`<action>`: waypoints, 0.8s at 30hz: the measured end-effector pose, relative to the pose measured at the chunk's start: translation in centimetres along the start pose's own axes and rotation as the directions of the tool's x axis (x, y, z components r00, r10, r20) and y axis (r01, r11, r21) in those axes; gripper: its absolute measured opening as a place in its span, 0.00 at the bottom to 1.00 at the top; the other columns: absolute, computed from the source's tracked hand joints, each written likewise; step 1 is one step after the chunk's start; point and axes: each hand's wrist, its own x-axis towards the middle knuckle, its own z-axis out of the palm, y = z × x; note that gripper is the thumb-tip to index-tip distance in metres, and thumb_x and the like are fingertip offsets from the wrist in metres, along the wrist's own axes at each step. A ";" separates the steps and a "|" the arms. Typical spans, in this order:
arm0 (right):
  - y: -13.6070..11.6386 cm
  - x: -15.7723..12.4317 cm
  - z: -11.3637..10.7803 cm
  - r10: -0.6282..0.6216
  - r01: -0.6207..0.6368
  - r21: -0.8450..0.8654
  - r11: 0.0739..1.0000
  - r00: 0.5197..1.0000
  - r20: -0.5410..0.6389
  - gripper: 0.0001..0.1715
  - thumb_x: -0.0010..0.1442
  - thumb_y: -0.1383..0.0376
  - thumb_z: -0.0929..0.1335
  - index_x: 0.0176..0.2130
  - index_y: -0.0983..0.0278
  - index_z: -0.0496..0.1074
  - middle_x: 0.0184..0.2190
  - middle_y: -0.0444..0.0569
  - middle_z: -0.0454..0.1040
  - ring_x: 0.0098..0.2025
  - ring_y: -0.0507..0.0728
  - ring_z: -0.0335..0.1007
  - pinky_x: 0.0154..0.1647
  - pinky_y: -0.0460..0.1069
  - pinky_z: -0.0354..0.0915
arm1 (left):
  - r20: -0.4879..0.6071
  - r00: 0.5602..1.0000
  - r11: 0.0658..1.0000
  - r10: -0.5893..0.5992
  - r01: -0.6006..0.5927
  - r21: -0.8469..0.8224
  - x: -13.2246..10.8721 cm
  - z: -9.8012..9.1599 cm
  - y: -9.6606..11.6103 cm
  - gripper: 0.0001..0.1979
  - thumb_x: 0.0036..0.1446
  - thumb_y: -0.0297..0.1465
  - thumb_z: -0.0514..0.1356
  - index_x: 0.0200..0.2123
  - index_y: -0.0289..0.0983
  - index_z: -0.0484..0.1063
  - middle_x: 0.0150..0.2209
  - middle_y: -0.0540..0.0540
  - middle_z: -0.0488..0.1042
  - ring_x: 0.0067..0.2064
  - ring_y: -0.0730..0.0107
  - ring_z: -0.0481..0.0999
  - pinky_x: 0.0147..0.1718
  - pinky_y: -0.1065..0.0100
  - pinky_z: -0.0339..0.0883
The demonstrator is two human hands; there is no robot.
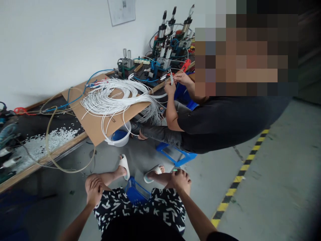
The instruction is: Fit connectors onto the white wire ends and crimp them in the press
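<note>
I sit with both hands resting on my knees, above black shorts (140,209) with a white pattern. My left hand (94,189) lies over the left knee with its fingers curled around it and holds nothing. My right hand (181,180) cups the right knee, fingers curled, nothing in it. My feet in white slippers (124,165) rest on the concrete floor. A blue stool (136,192) shows between my legs.
A co-worker in dark clothes sits on a blue stool (177,154) and handles white wires (117,97) spread over cardboard (96,125) on the bench. Pneumatic machines (165,50) stand at the bench's far end. A white bucket (120,137) sits below. A yellow-black floor stripe (238,179) runs at right.
</note>
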 end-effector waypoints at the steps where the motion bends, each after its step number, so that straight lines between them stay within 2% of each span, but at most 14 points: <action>1: 0.0 0.0 0.0 0.000 0.001 0.009 1.000 1.000 -0.016 0.25 0.67 0.57 0.58 0.54 0.63 0.73 0.54 0.59 0.74 0.61 0.68 0.64 0.60 0.62 0.58 | 0.002 1.000 1.000 0.004 -0.004 -0.003 0.0 0.0 0.0 0.18 0.63 0.32 0.51 0.47 0.36 0.80 0.53 0.40 0.81 0.62 0.49 0.74 0.70 0.44 0.54; 5: -0.2 -0.2 0.0 0.016 -0.013 0.059 0.998 0.999 -0.052 0.25 0.66 0.58 0.59 0.55 0.63 0.74 0.54 0.59 0.74 0.61 0.68 0.64 0.61 0.62 0.57 | 0.007 1.000 1.000 0.003 -0.003 -0.004 0.0 0.1 -0.1 0.19 0.62 0.32 0.51 0.47 0.36 0.80 0.53 0.40 0.81 0.62 0.49 0.73 0.69 0.44 0.55; 10: -0.3 -0.1 -0.3 0.032 -0.031 0.073 0.997 0.999 -0.011 0.25 0.66 0.59 0.60 0.55 0.63 0.74 0.55 0.61 0.74 0.62 0.68 0.63 0.62 0.62 0.56 | -0.001 1.000 1.000 0.007 -0.007 0.020 0.0 0.3 -0.3 0.18 0.61 0.32 0.52 0.47 0.39 0.80 0.53 0.42 0.81 0.62 0.52 0.73 0.70 0.49 0.55; 24: -0.3 -0.2 0.1 0.034 -0.031 0.047 0.998 0.998 -0.048 0.25 0.66 0.60 0.59 0.54 0.65 0.75 0.54 0.61 0.75 0.61 0.69 0.64 0.61 0.62 0.56 | -0.018 1.000 1.000 0.013 -0.013 -0.007 0.2 0.0 0.0 0.19 0.61 0.32 0.51 0.45 0.37 0.81 0.52 0.41 0.82 0.61 0.49 0.75 0.69 0.45 0.55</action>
